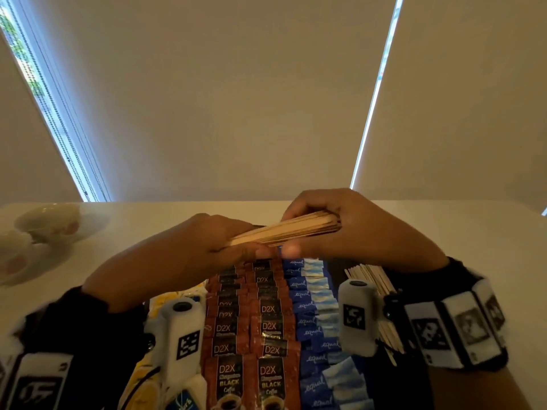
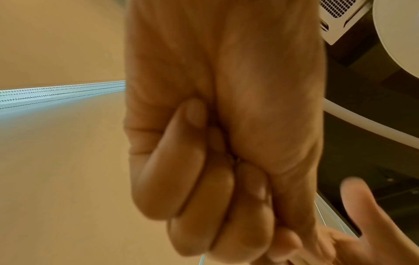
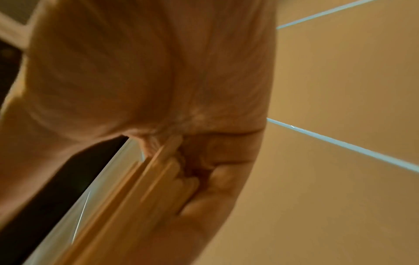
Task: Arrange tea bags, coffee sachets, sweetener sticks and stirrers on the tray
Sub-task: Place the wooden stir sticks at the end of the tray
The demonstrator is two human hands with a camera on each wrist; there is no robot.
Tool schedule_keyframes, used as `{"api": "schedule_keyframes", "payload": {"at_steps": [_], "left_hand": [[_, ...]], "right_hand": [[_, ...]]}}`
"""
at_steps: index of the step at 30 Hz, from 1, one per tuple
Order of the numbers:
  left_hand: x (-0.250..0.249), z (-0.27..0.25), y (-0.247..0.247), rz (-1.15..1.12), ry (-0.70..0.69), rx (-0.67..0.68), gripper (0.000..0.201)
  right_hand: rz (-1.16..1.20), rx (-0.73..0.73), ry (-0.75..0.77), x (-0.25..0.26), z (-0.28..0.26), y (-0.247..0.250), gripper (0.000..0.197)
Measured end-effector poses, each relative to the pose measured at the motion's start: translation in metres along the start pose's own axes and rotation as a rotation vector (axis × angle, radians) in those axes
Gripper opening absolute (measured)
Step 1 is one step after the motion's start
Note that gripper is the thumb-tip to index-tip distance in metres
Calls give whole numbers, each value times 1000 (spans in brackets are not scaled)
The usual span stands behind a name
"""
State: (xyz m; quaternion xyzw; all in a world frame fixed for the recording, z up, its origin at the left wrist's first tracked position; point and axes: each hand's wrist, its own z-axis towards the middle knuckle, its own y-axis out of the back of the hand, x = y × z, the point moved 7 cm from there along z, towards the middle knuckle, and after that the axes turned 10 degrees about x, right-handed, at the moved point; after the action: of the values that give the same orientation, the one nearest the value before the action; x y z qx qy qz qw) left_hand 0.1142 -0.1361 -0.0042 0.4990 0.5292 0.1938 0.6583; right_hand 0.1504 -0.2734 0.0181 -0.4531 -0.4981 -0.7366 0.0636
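Note:
A bundle of wooden stirrers (image 1: 284, 229) is held in the air between both hands above the far end of the dark tray (image 1: 336, 267). My left hand (image 1: 233, 241) grips its near-left end, my right hand (image 1: 325, 223) curls round its far-right end. On the tray lie two rows of brown D2X coffee sachets (image 1: 266, 327), a row of blue sweetener sachets (image 1: 313, 309), yellow tea bags (image 1: 165, 300) at the left and more stirrers (image 1: 373, 279) at the right. The right wrist view shows the stirrers (image 3: 136, 188) blurred against my palm.
Two pale teacups on saucers (image 1: 47, 220) stand on the white table (image 1: 473, 232) at the far left. Closed blinds (image 1: 236, 99) fill the wall behind. The wrist cameras (image 1: 355, 315) hang over the tray's near half.

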Motion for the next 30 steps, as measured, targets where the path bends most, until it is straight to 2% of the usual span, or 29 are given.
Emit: {"api": "schedule_keyframes", "payload": {"at_steps": [1,4,6,7,14,19,23,25,28,30], "left_hand": [[0,0,1,-7,-4,-5,54],[0,0,5,15,-33,-70,73],[-1,1,4,72,-61,-84,90],[1,1,2,98,-55,-78,91],[11,-5,14,170,3,-136,76],[4,-4,13,244,-13,-172,76],[7,-6,15,217,-17,-165,72],[7,-7,15,247,-29,-149,70],[5,-9,18,235,-37,-166,49],[3,-6,17,220,-34,-165,37]], "right_hand": [[143,-15,-7,-3,0,3,18],[530,-214,-23,-14,5,12,60],[735,-258,-16,-12,11,1,68],[780,-267,-19,-11,13,-6,67],[833,-359,6,-6,12,0,71],[634,-429,-102,-13,19,-7,68],[488,-323,-164,-11,19,-13,69],[326,-188,-187,-6,19,-20,64],[145,116,-182,-4,17,-33,54],[77,234,-189,-7,16,-40,48]]}}
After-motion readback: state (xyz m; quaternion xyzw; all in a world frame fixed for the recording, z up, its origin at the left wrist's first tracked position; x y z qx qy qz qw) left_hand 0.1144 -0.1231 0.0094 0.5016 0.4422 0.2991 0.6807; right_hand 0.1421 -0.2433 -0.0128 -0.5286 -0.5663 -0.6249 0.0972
